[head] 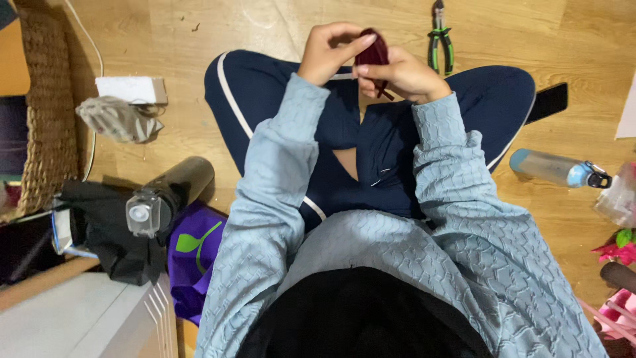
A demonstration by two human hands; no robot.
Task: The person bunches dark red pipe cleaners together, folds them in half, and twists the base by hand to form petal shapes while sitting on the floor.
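I sit cross-legged on a wooden floor in dark blue trousers and a light blue textured top. Both hands are raised over my knees around a small dark red object (373, 53), perhaps a piece of fabric or a petal, with a thin dark strand hanging from it. My left hand (326, 52) pinches its upper left side with thumb and fingers. My right hand (403, 74) cups it from the right and below. What the object is exactly is hard to tell.
Green-handled pliers (438, 41) lie on the floor beyond my hands. A grey-blue water bottle (556, 168) lies at right. At left are a black bottle (167, 192), a purple bag (195, 255), a crumpled cloth (118, 119), a white box (131, 89) and a wicker basket (45, 106).
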